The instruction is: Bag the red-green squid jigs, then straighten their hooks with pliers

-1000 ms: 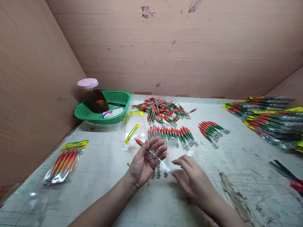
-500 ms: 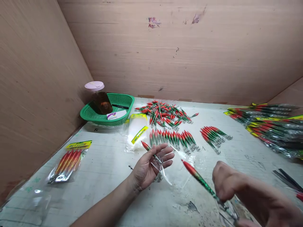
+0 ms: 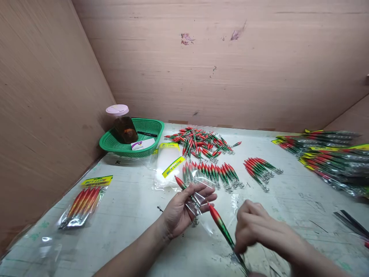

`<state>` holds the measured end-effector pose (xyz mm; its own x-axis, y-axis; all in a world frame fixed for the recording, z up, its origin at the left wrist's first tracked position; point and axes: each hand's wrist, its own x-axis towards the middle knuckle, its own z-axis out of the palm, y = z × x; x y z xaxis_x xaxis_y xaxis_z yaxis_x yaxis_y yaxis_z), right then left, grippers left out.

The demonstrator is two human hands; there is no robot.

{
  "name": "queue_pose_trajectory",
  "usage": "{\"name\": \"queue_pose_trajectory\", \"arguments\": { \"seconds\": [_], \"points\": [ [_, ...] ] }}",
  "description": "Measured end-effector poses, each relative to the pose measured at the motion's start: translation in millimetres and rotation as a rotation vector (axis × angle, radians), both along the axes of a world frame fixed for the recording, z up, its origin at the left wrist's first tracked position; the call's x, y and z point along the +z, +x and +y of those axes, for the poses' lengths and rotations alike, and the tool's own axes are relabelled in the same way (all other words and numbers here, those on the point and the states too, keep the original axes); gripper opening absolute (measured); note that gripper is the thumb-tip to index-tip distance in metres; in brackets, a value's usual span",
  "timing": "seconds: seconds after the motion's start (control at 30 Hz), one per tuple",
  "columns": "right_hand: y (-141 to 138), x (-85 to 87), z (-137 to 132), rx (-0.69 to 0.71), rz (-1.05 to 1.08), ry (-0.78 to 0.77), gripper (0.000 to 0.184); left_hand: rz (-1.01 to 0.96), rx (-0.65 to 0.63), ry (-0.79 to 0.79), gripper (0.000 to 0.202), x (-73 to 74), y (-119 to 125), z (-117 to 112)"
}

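Note:
My left hand [image 3: 179, 214], palm up, pinches a red-and-green fishing lure [image 3: 180, 183] under its thumb, with clear plastic film [image 3: 198, 201] across the fingers. The film's full outline is hard to make out. In front of it my right hand [image 3: 261, 229] grips a second red-and-green lure [image 3: 221, 226] near its hook end, which is blurred and partly hidden. That lure's red tip points up and left, close to my left fingertips. Just beyond my left hand lies a row of similar lures [image 3: 213, 172].
A loose pile of lures [image 3: 198, 140] lies at the back, and a smaller group [image 3: 259, 169] sits right. Clear bags with a yellow label [image 3: 173, 166], a green basket [image 3: 111, 150] holding a lidded cup [image 3: 125, 129], a packed bag [image 3: 86, 202], packed lures [image 3: 337, 165] and scissors [image 3: 353, 225] surround the hands.
My right hand has moved left with its lure, bringing the red tip nearer my left hand. The left hand keeps its hold on the other lure and film. The view has tilted slightly.

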<state>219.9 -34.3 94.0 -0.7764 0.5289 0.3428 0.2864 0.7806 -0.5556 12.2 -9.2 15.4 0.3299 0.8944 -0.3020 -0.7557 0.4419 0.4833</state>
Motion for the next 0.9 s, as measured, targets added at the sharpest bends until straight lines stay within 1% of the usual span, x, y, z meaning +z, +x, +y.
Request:
{"name": "queue_pose_trajectory", "arguments": {
  "seconds": [0.03, 0.1, 0.17, 0.27, 0.33, 0.4, 0.5, 0.6, 0.67, 0.77, 0.9],
  "points": [
    [-2, -2.2, 4, -0.004, -0.048, 0.017, 0.018, 0.000, -0.026, 0.009, 0.029, 0.4, 0, -1],
    [-7, -9.7, 12, -0.079, -0.079, 0.128, 0.022, 0.007, -0.077, 0.036, 0.029, 0.8, 0, -3],
    [-14, -19.6, 17, -0.173, -0.020, 0.259, 0.021, 0.015, -0.108, 0.070, 0.029, -0.2, 1, -5],
    [-23, -33.5, 18, -0.268, 0.049, 0.439, 0.017, 0.016, -0.118, 0.111, 0.028, -3.6, 1, -6],
    [-27, -39.6, 16, -0.327, 0.062, 0.521, 0.016, 0.008, -0.135, 0.121, 0.027, -6.0, 2, -6],
    [-28, -43.0, 14, -0.379, 0.055, 0.568, 0.017, -0.003, -0.147, 0.117, 0.027, -7.5, 2, -6],
    [-31, -45.1, 11, -0.416, 0.067, 0.593, 0.020, -0.023, -0.151, 0.116, 0.027, -6.6, 3, -7],
    [-36, -46.4, 10, -0.459, 0.170, 0.578, 0.023, -0.055, -0.156, 0.131, 0.025, -3.6, 4, -8],
    [-40, -47.3, 11, -0.474, 0.216, 0.569, 0.021, -0.069, -0.153, 0.139, 0.024, -2.2, 4, -9],
    [-46, -48.2, 12, -0.471, 0.217, 0.554, 0.017, -0.077, -0.128, 0.132, 0.025, -2.5, 4, -8],
    [-46, -49.0, 12, -0.481, 0.255, 0.524, 0.017, -0.077, -0.122, 0.131, 0.029, -4.6, 3, -9]
  ]
}}
